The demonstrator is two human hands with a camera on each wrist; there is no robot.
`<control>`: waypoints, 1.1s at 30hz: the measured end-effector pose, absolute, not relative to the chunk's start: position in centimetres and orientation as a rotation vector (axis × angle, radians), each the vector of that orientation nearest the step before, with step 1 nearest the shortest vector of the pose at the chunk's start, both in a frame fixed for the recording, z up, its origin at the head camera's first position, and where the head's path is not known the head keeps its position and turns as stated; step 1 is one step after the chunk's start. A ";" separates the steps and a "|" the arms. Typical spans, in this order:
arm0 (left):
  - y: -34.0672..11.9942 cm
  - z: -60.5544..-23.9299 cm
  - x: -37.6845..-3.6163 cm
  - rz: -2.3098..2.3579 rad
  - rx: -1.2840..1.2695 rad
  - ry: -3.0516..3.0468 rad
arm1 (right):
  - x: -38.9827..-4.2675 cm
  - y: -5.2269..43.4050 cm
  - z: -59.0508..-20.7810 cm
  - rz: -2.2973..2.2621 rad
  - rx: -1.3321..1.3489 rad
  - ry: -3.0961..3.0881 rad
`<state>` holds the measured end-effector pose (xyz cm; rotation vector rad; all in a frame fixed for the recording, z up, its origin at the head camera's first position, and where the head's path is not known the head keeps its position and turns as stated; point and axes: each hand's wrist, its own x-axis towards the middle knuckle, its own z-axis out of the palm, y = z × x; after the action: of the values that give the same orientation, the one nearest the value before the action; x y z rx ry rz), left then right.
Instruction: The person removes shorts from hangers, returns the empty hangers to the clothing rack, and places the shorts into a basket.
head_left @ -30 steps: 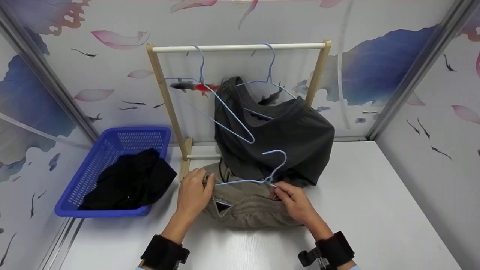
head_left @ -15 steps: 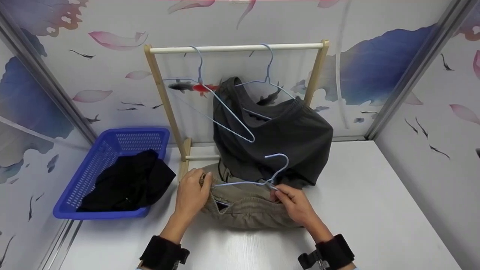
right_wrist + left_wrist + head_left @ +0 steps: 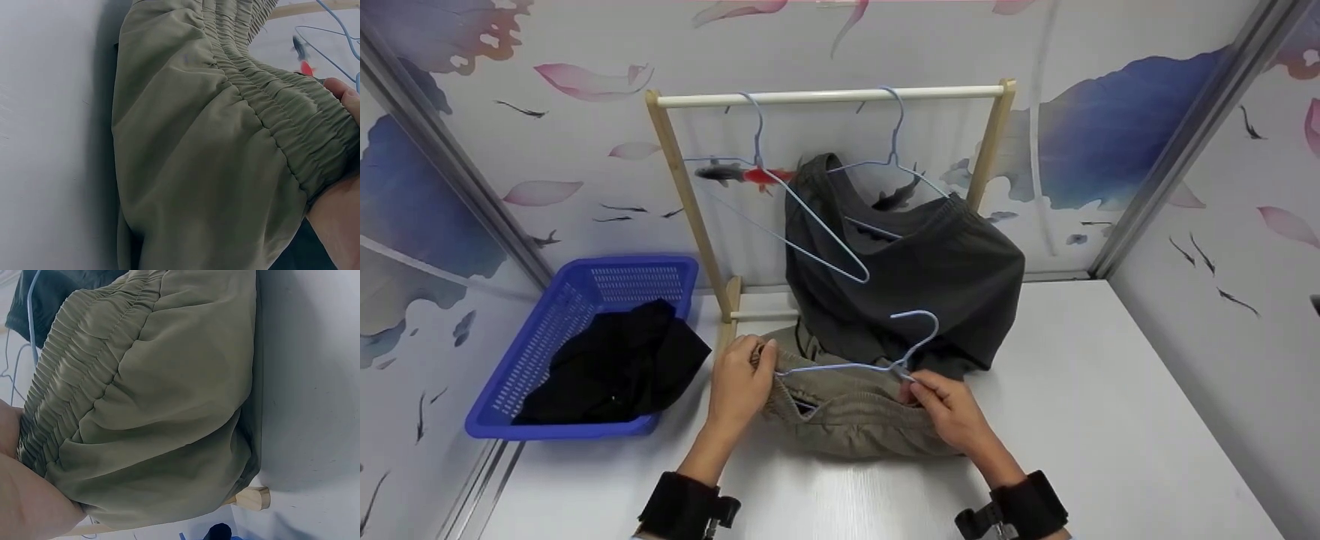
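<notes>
Olive-green shorts (image 3: 851,416) with an elastic waistband lie bunched on the white table (image 3: 1110,420) below the wooden rack (image 3: 832,95). A light-blue wire hanger (image 3: 877,352) sits over their waistband. My left hand (image 3: 742,382) pinches the waistband's left end (image 3: 39,422) by the hanger's tip. At the hanger's neck my right hand (image 3: 949,405) pinches the wire together with the waistband (image 3: 315,140). Both wrist views are filled by the olive cloth.
Dark grey shorts (image 3: 907,277) hang on a second blue hanger (image 3: 894,142) on the rack; a third, bare hanger (image 3: 787,217) hangs to their left. A blue plastic basket (image 3: 547,330) holding black clothing (image 3: 615,364) stands at the left. Booth walls enclose the table.
My left hand has drawn the waistband's end a little to the left and up along the hanger. The hanger's hook has dipped slightly. My right hand has stayed where it was.
</notes>
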<state>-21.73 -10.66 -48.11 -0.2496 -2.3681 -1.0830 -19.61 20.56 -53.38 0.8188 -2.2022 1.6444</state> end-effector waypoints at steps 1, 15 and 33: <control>-10.7 -48.1 -21.7 -1.094 -0.241 -2.363 | -19.6 20.5 -53.4 1.646 0.819 -2.199; -10.9 -48.0 -21.7 -1.319 -0.064 -2.328 | -19.2 20.4 -53.6 1.700 0.797 -2.179; -10.9 -48.0 -22.0 -1.536 0.068 -2.220 | -19.0 20.3 -53.6 1.718 0.755 -2.168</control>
<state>-21.99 -10.92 -47.95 0.0680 -2.2197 -1.5362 -19.03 20.31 -53.56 0.7551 -2.1678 1.7181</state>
